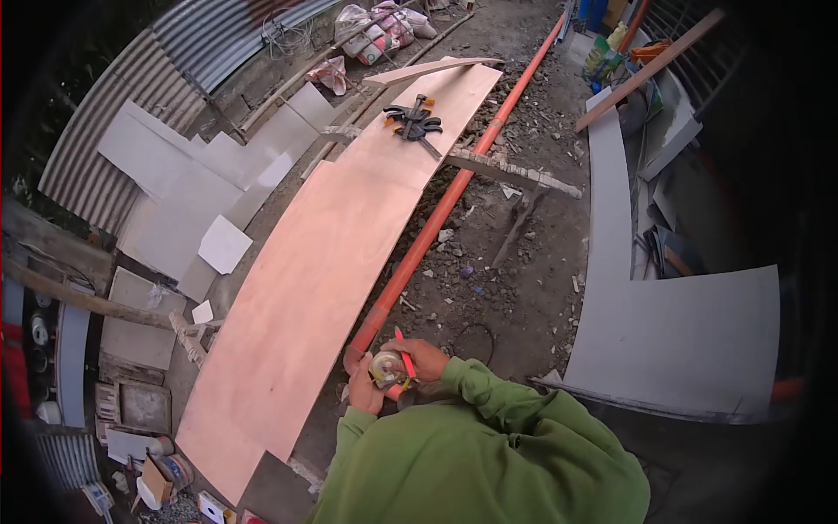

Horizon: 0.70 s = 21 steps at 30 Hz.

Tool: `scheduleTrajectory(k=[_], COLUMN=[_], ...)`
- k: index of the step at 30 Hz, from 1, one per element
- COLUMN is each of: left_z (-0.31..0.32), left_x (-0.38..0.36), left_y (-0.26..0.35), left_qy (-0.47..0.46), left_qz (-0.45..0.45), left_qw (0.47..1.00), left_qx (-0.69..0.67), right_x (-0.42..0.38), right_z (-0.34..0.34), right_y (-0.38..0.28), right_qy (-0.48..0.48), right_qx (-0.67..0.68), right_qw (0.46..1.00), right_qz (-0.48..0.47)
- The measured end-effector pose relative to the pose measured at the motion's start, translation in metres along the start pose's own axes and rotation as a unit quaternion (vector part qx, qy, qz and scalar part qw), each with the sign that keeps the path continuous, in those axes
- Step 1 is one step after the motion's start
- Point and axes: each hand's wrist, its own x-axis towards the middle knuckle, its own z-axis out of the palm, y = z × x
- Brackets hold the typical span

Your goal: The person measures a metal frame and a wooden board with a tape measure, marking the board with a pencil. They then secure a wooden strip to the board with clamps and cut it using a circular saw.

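Close to my body, my left hand point(366, 390) is closed round a round tape measure point(388, 368) with a clear face. My right hand point(423, 356) holds a red pencil-like marker point(405, 360) across the tape measure's right side. Both hands are near the lower end of a long orange pipe point(425, 237). To their left lies a long plywood sheet point(301, 288), raised on wooden supports. Black clamps with orange parts point(414, 120) rest on its far section, and a thin curved wood strip point(428, 70) lies across the far end.
Grey boards point(188, 188) and corrugated metal point(118, 131) are at the left. A large L-shaped grey panel point(681, 341) stands at the right. A wooden crossbar point(515, 171) sticks out over rubble. Sacks point(380, 33) lie at the back.
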Motion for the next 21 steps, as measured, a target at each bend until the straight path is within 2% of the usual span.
scheduleTrajectory(k=[1,3,4,5,6,7,9,10,11,13,15,17,18,20,21], left_z=[0.019,0.048,0.057,0.067,0.074,0.081,0.087,0.079,0.073,0.079,0.086,0.057,0.035,-0.010,-0.029], left_x=[-0.011,-0.028,-0.027,-0.025,-0.025,-0.028,-0.032,-0.024,-0.021,-0.044,-0.074,-0.095,-0.104,-0.122,-0.133], left_y=[0.007,0.016,0.018,0.018,0.017,0.016,0.015,0.014,0.015,0.028,0.038,0.038,0.037,0.035,0.031], left_qy=[-0.004,-0.161,-0.208,-0.216,-0.257,-0.295,-0.271,-0.274,-0.275,-0.270,-0.198,-0.145,-0.131,-0.090,-0.064], left_qz=[0.001,-0.106,-0.192,-0.204,-0.199,-0.193,-0.199,-0.171,-0.142,-0.125,0.010,0.044,0.044,0.035,0.025], left_qw=[1.000,0.979,0.959,0.954,0.944,0.935,0.941,0.945,0.947,0.949,0.968,0.983,0.988,0.995,0.996], left_qx=[0.001,0.064,0.030,0.044,0.045,0.043,0.031,0.060,0.087,0.104,0.156,0.105,0.074,-0.011,-0.064], right_x=[-0.007,-0.023,-0.029,-0.034,-0.038,-0.039,-0.040,-0.044,-0.046,-0.050,-0.060,-0.069,-0.078,-0.089,-0.092], right_z=[-0.017,-0.042,-0.050,-0.055,-0.057,-0.056,-0.055,-0.055,-0.055,-0.060,-0.059,-0.059,-0.066,-0.079,-0.084], right_y=[-0.005,-0.022,-0.031,-0.039,-0.046,-0.044,-0.045,-0.047,-0.051,-0.055,-0.046,-0.019,-0.020,-0.027,-0.024], right_qy=[0.005,0.009,-0.009,-0.029,-0.007,0.004,0.099,0.169,0.170,0.233,0.264,0.371,0.379,0.343,0.341], right_qx=[0.013,0.021,0.030,0.039,-0.019,-0.016,-0.124,-0.165,-0.162,-0.012,-0.001,-0.035,-0.039,-0.039,-0.040], right_qw=[1.000,1.000,0.999,0.998,0.998,0.998,0.986,0.971,0.971,0.972,0.962,0.927,0.924,0.924,0.923], right_qz=[-0.009,-0.005,-0.024,-0.043,-0.061,-0.058,-0.049,-0.045,-0.042,0.018,0.065,0.037,0.044,0.167,0.170])
